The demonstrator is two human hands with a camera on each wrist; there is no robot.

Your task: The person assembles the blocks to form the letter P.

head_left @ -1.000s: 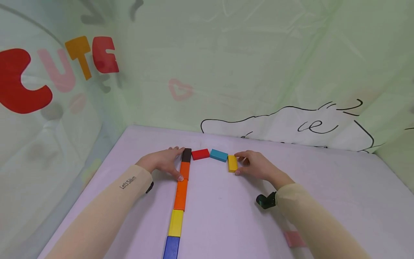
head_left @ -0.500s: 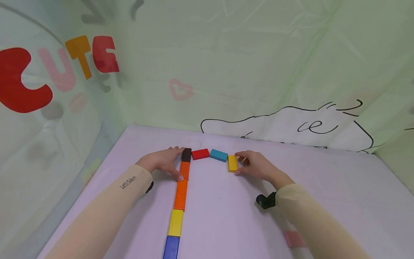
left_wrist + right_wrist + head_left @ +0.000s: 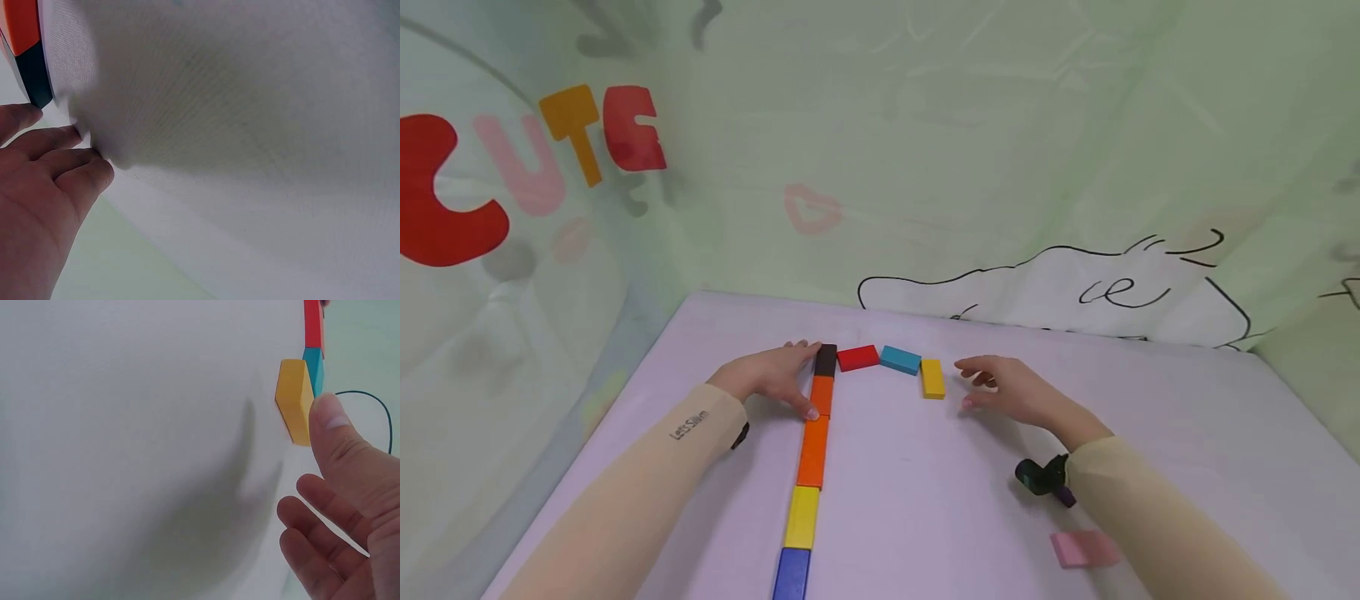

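My left hand (image 3: 767,375) rests along the left side of a column of blocks, its fingertips at the black block (image 3: 826,360) and its thumb beside the joint between two orange blocks (image 3: 813,452). From the black block a curved row runs right: a red block (image 3: 857,358), a light blue block (image 3: 900,360) and a yellow block (image 3: 933,379) that stands turned lengthwise. Just right of that yellow block, my right hand (image 3: 1026,393) holds nothing, its fingers loosely bent and apart from it. In the right wrist view the thumb overlaps the yellow block's edge.
Nearer me, the column continues with another yellow block (image 3: 802,517) and a dark blue block (image 3: 792,575). A pink block (image 3: 1082,549) lies by the right forearm, with a small purple piece (image 3: 1065,497) partly behind the wrist camera. Fabric walls border the lilac table (image 3: 895,517).
My right hand has let go of the yellow block and moved a little to the right. The left hand stays in place. The head view has shifted slightly.
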